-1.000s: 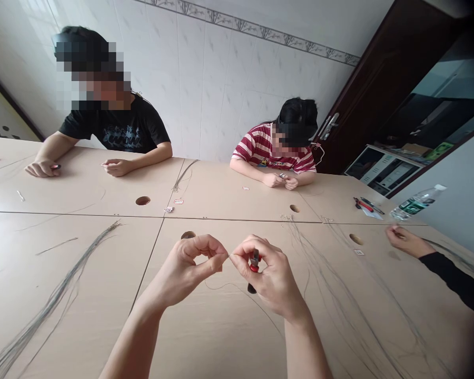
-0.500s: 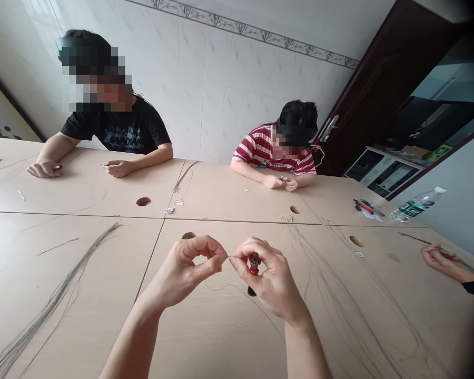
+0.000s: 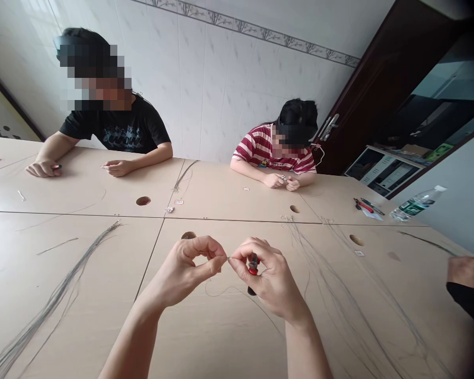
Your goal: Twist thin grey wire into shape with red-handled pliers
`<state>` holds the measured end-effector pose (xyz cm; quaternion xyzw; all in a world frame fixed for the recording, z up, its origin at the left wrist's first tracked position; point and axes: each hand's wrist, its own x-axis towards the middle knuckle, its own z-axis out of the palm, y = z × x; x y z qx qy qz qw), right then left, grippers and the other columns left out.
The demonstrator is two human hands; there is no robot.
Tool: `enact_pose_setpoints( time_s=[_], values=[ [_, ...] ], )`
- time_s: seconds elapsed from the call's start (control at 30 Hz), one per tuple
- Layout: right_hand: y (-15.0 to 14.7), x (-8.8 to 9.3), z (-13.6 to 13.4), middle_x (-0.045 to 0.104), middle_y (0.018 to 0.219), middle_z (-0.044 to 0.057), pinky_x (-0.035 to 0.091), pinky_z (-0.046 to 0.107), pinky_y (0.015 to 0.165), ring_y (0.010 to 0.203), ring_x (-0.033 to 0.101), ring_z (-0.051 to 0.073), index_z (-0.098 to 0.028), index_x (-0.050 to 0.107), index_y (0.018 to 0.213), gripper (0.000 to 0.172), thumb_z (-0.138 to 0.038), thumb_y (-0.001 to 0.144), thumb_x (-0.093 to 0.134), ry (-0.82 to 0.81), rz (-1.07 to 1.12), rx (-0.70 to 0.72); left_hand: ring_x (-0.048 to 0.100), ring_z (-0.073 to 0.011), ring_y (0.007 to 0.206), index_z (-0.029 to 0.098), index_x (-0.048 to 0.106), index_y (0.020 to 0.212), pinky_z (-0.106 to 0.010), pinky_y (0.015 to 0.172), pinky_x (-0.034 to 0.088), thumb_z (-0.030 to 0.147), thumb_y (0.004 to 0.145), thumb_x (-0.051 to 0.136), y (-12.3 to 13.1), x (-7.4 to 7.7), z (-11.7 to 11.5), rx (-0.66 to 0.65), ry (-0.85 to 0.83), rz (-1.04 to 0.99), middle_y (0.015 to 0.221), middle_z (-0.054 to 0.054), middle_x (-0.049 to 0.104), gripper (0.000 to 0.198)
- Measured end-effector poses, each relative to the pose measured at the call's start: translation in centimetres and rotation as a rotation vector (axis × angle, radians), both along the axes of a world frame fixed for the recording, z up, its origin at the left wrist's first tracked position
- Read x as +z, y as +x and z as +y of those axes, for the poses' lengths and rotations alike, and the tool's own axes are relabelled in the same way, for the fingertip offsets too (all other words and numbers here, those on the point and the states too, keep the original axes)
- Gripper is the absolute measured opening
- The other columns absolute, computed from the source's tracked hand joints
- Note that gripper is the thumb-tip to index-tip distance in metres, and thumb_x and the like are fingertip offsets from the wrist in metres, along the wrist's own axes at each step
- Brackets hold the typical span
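Observation:
My left hand [image 3: 191, 271] is closed in a pinch, thumb against forefinger, on the end of a thin wire [image 3: 237, 287]. Almost touching it, my right hand [image 3: 272, 273] pinches at the same spot, and the fingertips hide what lies between them. A small pair of pliers with a red part [image 3: 253, 271] is tucked inside my right hand, its jaws and handles partly covered. Below both hands the loose wire curves over the table and runs off toward my right forearm.
A bundle of long wires [image 3: 73, 279] lies left, and looser wires [image 3: 332, 279] spread right. Red pliers [image 3: 364, 206] and a water bottle [image 3: 416, 204] stand at the far right. Two people sit opposite; another person's sleeve [image 3: 468, 302] shows at right. The table has round holes [image 3: 143, 201].
At the right edge, the other person's hand has drawn back from the wire and is now blurred. My own hands stay almost still, still pinched together.

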<state>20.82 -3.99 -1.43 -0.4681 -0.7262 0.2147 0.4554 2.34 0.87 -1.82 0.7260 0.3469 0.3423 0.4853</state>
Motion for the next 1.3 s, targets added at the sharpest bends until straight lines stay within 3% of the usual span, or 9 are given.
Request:
enact_pose_setpoints(
  time_s=[0.23,0.57,0.93,1.13,1.3],
  values=[
    [0.01,0.11,-0.11,0.049,0.068,-0.005,0.037,0.025,0.066,0.063,0.043,0.01,-0.022,0.053,0.073,0.017,-0.015,0.088,0.059,0.012,0.029,-0.015,0.052,-0.0135,0.074,0.02,0.065,0.079,-0.025,0.066,0.041,0.033,0.089,0.057,-0.34,0.13,0.02,-0.01,-0.019,-0.008,0.072,0.0,0.061,0.018],
    [-0.12,0.22,-0.05,0.049,0.067,-0.004,0.038,0.026,0.066,0.064,0.044,0.011,-0.021,0.052,0.072,0.018,-0.013,0.086,0.058,0.003,0.038,-0.024,0.051,-0.013,0.072,0.02,0.062,0.077,-0.026,0.066,0.041,0.023,0.088,0.056,-0.09,0.32,-0.17,-0.004,0.003,-0.01,0.07,0.001,0.059,0.013],
    [-0.02,0.3,-0.09,0.053,0.07,-0.002,0.039,0.027,0.066,0.065,0.045,0.012,-0.021,0.053,0.073,0.016,-0.012,0.085,0.057,-0.014,0.011,-0.01,0.049,-0.0131,0.069,0.02,0.065,0.076,-0.025,0.064,0.039,0.03,0.088,0.057,0.05,0.44,-0.22,0.004,-0.001,0.023,0.069,0.001,0.06,0.017],
    [0.07,0.18,-0.07,0.055,0.071,-0.001,0.039,0.027,0.065,0.066,0.047,0.012,-0.022,0.056,0.075,0.014,-0.014,0.087,0.057,-0.024,0.011,-0.009,0.056,-0.0172,0.083,0.02,0.067,0.078,-0.029,0.075,0.043,0.035,0.092,0.051,0.07,0.53,0.05,0.042,-0.013,0.006,0.085,-0.003,0.068,0.026],
    [0.06,0.2,-0.11,0.056,0.072,-0.001,0.039,0.027,0.065,0.065,0.045,0.012,-0.022,0.056,0.074,0.015,-0.013,0.086,0.057,-0.023,0.007,-0.01,0.055,-0.0169,0.078,0.019,0.065,0.078,-0.029,0.072,0.044,0.035,0.09,0.055,-0.06,0.32,0.04,0.025,0.009,0.015,0.078,-0.003,0.065,0.022]
  ],
)
